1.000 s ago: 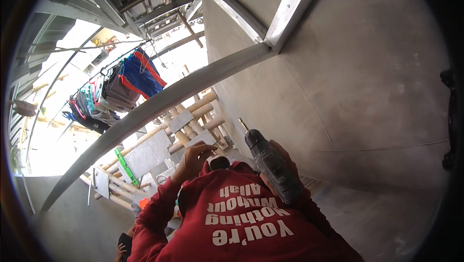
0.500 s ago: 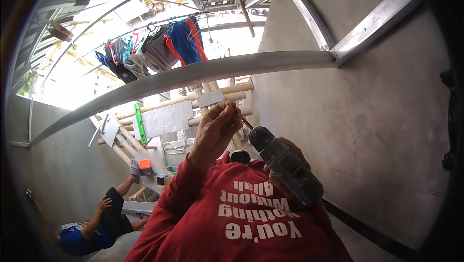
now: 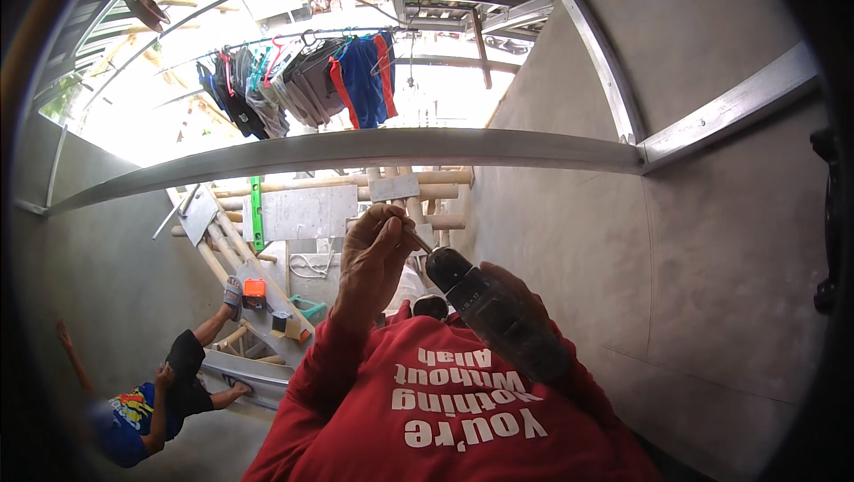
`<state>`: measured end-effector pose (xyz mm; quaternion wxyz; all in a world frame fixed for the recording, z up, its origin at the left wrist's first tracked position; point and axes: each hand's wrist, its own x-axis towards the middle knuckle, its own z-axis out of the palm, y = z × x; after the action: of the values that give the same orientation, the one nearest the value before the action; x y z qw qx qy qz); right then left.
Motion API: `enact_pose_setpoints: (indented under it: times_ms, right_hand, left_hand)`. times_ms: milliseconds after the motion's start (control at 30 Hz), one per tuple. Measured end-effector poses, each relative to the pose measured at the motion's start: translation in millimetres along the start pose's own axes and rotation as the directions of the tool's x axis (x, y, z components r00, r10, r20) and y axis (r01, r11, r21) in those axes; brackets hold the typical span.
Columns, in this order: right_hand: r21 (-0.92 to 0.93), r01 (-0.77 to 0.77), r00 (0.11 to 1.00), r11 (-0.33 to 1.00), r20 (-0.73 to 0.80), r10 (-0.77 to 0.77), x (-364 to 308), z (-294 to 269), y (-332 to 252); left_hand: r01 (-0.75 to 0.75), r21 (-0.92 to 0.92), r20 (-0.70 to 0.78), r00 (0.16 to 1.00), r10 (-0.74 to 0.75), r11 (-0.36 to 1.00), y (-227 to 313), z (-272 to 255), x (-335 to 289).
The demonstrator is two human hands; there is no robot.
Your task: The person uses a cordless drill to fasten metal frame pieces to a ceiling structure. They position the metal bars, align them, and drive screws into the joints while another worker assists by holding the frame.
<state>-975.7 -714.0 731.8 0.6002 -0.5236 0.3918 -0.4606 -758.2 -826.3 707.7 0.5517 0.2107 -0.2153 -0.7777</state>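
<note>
The right hand [image 3: 516,286] is wrapped around a black drill [image 3: 487,309], and most of its fingers are hidden behind the tool. The drill is located in front of the chest, tilted, so that its nose points forward and to the left. From this nose comes a thin bit [image 3: 422,243]. The left hand [image 3: 378,255] is raised near it, with thumb and fingers brought together, and they pinch the far end of the bit. Whether a small piece is also kept between these fingertips, I cannot tell.

The person wears a red sweatshirt [image 3: 445,466] with white lettering. Beyond the hands, a grey metal beam [image 3: 356,151] crosses the view from side to side. Below, bamboo poles [image 3: 445,190] form a platform, on which lies a pale board [image 3: 311,212]; just beside this board, on its left, is a green level [image 3: 257,215]. Farther left, an orange box [image 3: 254,289] stands near the sandal [image 3: 233,295] of another person [image 3: 133,420], who is in a blue shirt and dark shorts. A green tray [image 3: 309,306] is to the right of the box. In the bright opening behind the beam, clothes [image 3: 307,86] hang in a row on hangers. A plain grey wall [image 3: 729,260] rises at the right.
</note>
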Motion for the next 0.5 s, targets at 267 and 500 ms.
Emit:
enact_pose_setpoints:
  times_ms: [267, 500]
  right_hand:
    - [0.134, -0.173, 0.966, 0.976, -0.168, 0.195, 37, 20, 0]
    - [-0.159, 0.397, 0.797, 0.904, -0.43, -0.425, 100, 34, -56]
  left_hand:
    - [-0.102, 0.056, 0.216, 0.972, 0.088, 0.993, 37, 72, 11]
    - [-0.747, 0.422, 0.747, 0.608, 0.27, 0.514, 41, 136, 2]
